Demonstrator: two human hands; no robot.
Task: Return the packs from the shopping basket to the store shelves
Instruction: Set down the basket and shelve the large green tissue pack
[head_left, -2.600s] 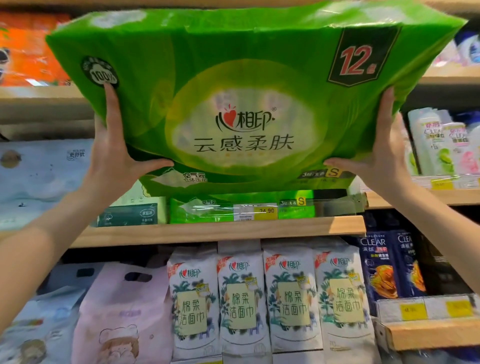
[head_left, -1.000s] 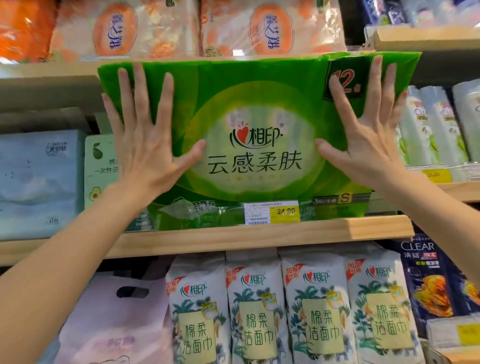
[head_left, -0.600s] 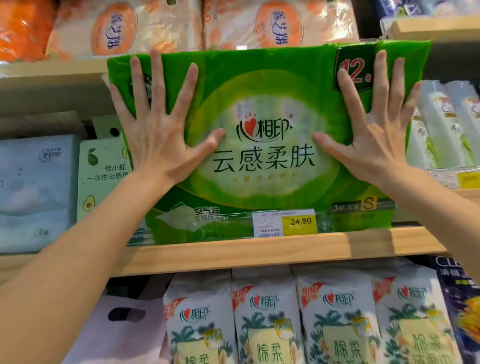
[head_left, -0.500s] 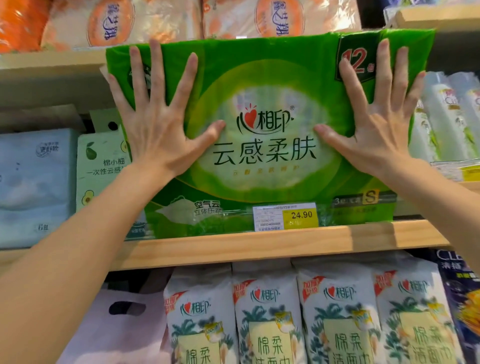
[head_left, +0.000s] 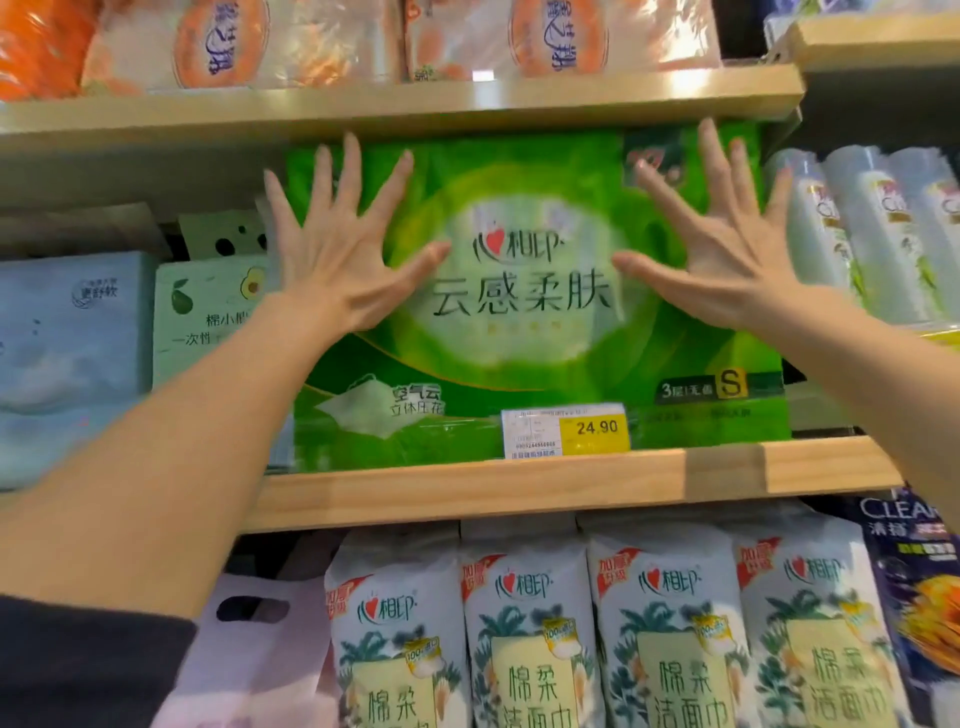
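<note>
On the middle wooden shelf (head_left: 467, 493), one green tissue pack (head_left: 519, 364), upright, its base behind the yellow price tag (head_left: 566, 431). I logged left hand (head_left: 337, 265) and right hand (head_left: 722, 260) both released, fingers straight and splayed over its front face, grasping nothing. Avocado-print box (head_left: 208, 312) stood just beside, left

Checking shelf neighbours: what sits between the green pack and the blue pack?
Head view: a pale avocado-print box stands between green pack and blue pack.

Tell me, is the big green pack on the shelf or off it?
On. The green pack stands upright on the wooden shelf behind the price tag, its top tucked under the shelf above.
</note>
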